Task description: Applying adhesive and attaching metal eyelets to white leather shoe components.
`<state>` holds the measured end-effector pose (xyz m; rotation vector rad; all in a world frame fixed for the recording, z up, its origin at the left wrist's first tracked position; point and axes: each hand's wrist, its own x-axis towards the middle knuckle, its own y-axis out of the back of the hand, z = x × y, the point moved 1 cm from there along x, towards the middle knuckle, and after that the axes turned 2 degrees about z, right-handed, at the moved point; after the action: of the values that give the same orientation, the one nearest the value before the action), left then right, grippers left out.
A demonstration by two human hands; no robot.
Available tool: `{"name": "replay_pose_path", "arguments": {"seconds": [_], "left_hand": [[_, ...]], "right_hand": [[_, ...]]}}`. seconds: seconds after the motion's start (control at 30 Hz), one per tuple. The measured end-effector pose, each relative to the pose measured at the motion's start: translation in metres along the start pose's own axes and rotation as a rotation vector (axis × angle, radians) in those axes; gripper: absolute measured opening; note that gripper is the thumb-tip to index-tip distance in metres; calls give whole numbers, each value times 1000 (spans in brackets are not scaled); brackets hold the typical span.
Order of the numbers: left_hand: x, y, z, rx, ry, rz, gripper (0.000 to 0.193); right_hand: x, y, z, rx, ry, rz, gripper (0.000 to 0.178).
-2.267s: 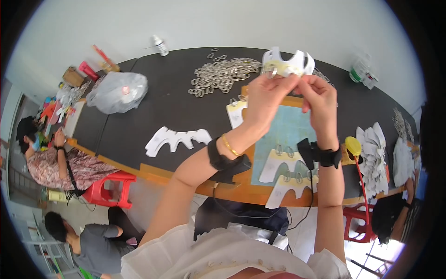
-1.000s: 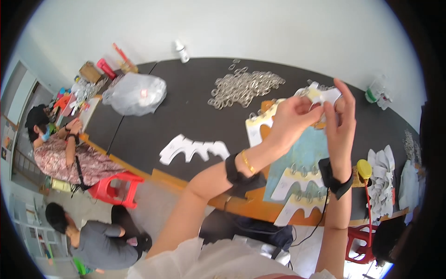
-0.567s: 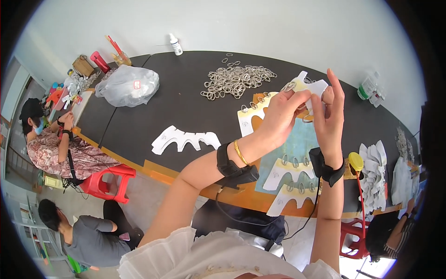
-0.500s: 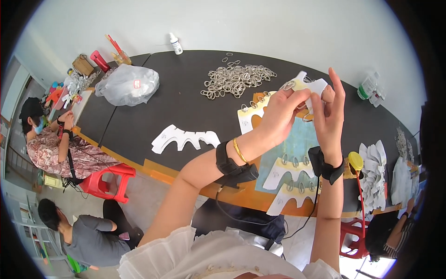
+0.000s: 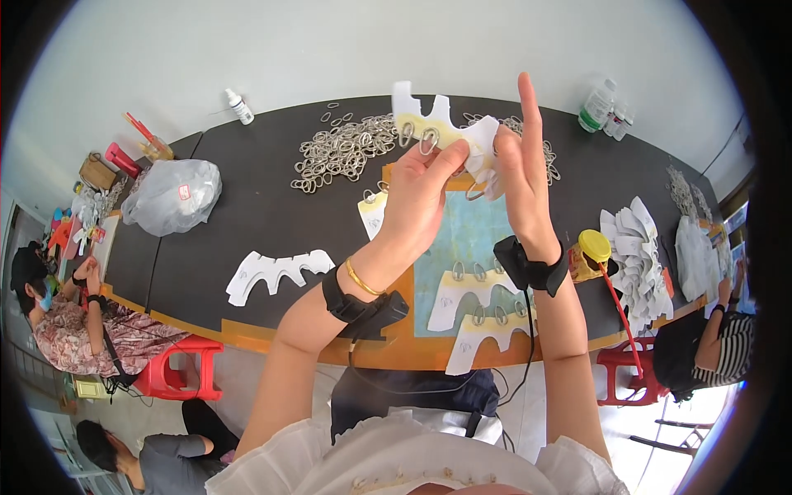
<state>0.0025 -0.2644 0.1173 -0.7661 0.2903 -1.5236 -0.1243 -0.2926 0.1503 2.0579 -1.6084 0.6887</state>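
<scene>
My left hand (image 5: 417, 194) pinches a white scalloped cut-out piece (image 5: 448, 130) between thumb and fingers, raised over the table. Oval metal rings (image 5: 429, 140) hang from its yellowish band. My right hand (image 5: 526, 186) closes on the piece's right end, which is bent there; its index finger points straight up. Below lies a blue mat (image 5: 462, 239). Similar white pieces with rings, a nearer one (image 5: 485, 340) and a farther one (image 5: 462, 295), lie on and over its near edge. Another ringed piece (image 5: 371, 216) is partly hidden behind my left hand.
A heap of metal rings (image 5: 346, 153) lies behind my hands. Plain white pieces (image 5: 272, 276) sit at left, more (image 5: 639, 264) stacked at right beside a yellow round top (image 5: 594, 245) with a red stick. A plastic bag (image 5: 175, 198) stands far left. Other people sit around the table.
The view has swung to the right, so the table things sit farther left. My hands still hold the piece, now turned so more of its scalloped edge and rings show.
</scene>
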Motion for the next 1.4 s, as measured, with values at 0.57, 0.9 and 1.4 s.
{"name": "replay_pose_path", "arguments": {"seconds": [0.57, 0.9, 1.4], "left_hand": [[3, 1, 5, 127, 11, 51, 17], [3, -4, 11, 137, 28, 61, 16], [5, -4, 12, 117, 68, 35, 19]], "right_hand": [[5, 9, -4, 23, -145, -59, 75], [7, 14, -13, -120, -180, -218, 81], [5, 8, 5, -112, 70, -77, 76]]}}
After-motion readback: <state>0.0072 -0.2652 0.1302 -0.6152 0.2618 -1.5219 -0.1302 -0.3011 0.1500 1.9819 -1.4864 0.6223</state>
